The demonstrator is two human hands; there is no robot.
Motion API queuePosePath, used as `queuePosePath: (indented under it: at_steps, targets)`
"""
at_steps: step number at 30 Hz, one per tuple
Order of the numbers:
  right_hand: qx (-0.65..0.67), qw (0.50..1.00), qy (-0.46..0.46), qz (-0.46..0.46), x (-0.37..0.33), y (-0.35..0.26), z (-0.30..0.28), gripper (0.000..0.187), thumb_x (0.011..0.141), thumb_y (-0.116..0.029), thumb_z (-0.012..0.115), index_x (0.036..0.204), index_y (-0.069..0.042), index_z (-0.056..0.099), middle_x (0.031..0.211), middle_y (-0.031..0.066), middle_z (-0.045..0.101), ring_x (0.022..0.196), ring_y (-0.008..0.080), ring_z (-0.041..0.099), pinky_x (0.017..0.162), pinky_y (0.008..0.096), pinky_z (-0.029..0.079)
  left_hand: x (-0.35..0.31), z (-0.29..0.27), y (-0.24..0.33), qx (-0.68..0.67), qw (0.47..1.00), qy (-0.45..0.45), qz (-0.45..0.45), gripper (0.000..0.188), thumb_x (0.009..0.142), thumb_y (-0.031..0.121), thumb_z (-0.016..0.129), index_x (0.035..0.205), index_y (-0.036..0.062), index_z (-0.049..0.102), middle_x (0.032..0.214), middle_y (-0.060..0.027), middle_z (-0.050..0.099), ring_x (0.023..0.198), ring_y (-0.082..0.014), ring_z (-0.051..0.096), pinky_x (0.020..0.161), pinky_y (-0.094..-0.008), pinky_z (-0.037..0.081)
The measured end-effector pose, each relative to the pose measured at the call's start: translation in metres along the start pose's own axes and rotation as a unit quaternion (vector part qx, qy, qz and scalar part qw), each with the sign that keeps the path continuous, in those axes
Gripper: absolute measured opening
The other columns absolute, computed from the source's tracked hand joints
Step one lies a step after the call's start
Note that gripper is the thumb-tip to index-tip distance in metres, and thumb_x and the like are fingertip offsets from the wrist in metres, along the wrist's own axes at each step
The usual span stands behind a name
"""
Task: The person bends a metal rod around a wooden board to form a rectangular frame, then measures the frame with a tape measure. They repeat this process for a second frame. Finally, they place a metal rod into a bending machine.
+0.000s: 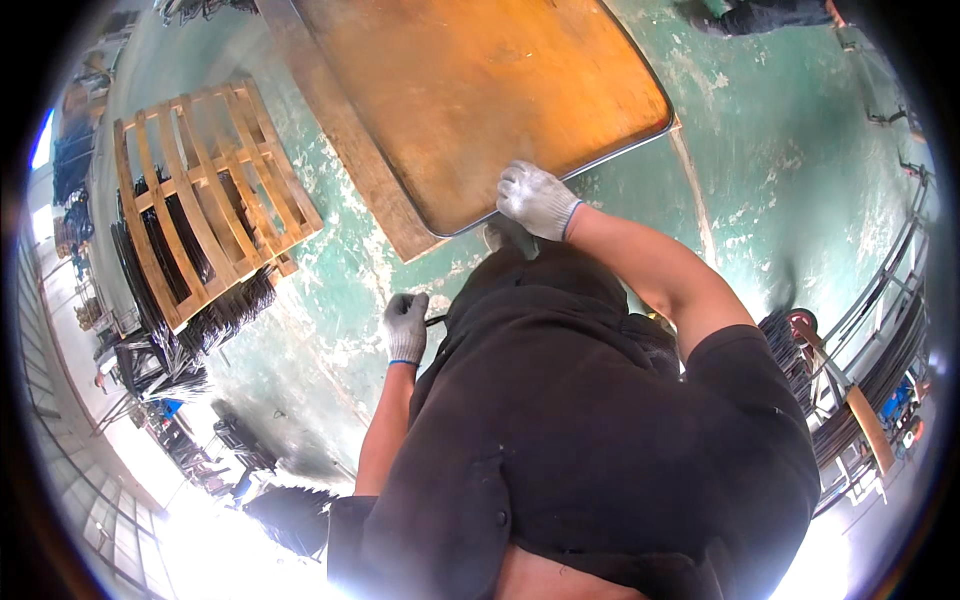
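Observation:
My right hand (pixel 538 200), in a pale knitted glove, is closed at the near edge of a wide orange-brown wooden board. A thin metal frame (pixel 625 151) with rounded corners runs along the board's edge, and my curled fingers are on its near side. My left hand (pixel 405 326), also gloved, hangs low beside my body, away from the board. Its fingers are curled into a fist, and a thin dark rod (pixel 436 320) sticks out of it toward my dark shirt. The rest of that rod is hidden.
A slatted wooden pallet (pixel 215 190) at the left lies over bundles of dark rods (pixel 230 315). At the right stands a metal rack (pixel 870 400) with long dark rods. The green floor (pixel 760 190) is worn. Part of another person (pixel 765 15) shows at the top right.

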State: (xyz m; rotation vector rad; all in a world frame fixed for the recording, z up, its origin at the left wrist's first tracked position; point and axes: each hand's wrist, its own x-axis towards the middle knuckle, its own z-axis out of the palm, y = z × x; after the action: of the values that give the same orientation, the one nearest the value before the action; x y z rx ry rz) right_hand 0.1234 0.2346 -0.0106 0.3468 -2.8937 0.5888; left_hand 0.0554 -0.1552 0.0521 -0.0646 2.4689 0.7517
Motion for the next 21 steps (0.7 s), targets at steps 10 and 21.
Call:
queuePosePath:
  at_steps: [10, 21]
  targets:
    - [-0.045, 0.999, -0.002, 0.011, 0.002, -0.016, 0.005, 0.014, 0.087, -0.024, 0.068, 0.084, -0.012, 0.076, 0.1, 0.0087, 0.072, 0.114, 0.0306, 0.069, 0.101, 0.0449, 0.057, 0.009, -0.025, -0.058, -0.052, 0.999, 0.002, -0.015, 0.038, 0.098, 0.036, 0.083, 0.099, -0.0017, 0.079, 0.085, -0.0102, 0.076, 0.08, -0.0154, 0.066, 0.078, -0.0352, 0.055]
    - [-0.054, 0.996, -0.059, 0.044, -0.004, -0.02, 0.012, 0.021, 0.093, -0.024, 0.064, 0.1, -0.014, 0.081, 0.114, 0.0095, 0.077, 0.129, 0.0324, 0.068, 0.113, 0.0455, 0.055, 0.012, -0.034, -0.072, -0.024, 1.0, -0.015, 0.005, 0.034, 0.096, 0.032, 0.083, 0.098, -0.0021, 0.08, 0.089, -0.0121, 0.08, 0.085, -0.0177, 0.072, 0.082, -0.0357, 0.058]
